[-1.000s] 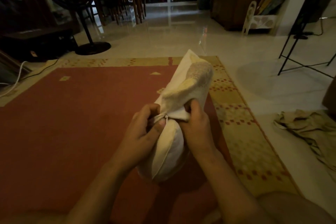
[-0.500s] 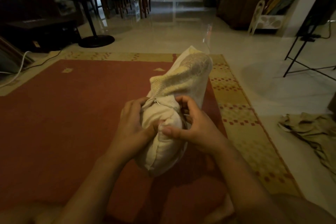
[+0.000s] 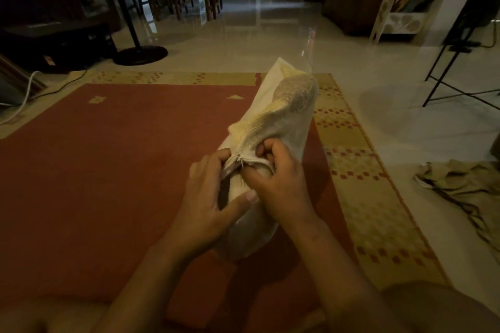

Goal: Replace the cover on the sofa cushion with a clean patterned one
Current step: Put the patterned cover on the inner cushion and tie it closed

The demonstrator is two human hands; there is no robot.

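Left hand point(image 3: 208, 197) wraps the near end of the cushion point(image 3: 251, 227): fingers curled over its left side, fingertips at the hem of the cover point(image 3: 286, 116), thumb stretched flat across the bare white fabric. Right hand point(image 3: 281, 186) grips that hem from the other side, fingers curled and tucked into the opening, thumb pointing in toward the zipper pull point(image 3: 239, 161). The small metal pull sits between the two hands, on the hem line.

Cushion is held up off the rug point(image 3: 108, 170), tilted, far end higher and pointing away from the person. Cover is cream with a woven, textured pattern and sheathes the far part of the cushion; the near rounded end is uncovered, plain white, with a seam running down it. Cover bunches in folds just above the right hand's knuckles. Cannot tell how far the zipper is run.

Rug is red with a yellow border of small red squares, and lies on a pale glossy tiled floor point(image 3: 270, 43). A crumpled beige cloth point(image 3: 465, 184) lies on the floor to the right, well apart from the cushion. A fan base point(image 3: 140, 54), round and black, stands beyond the rug's far left corner. A black metal stand point(image 3: 460, 67) is at far right. A white cable point(image 3: 19, 105) runs along the left edge. Room is dim.
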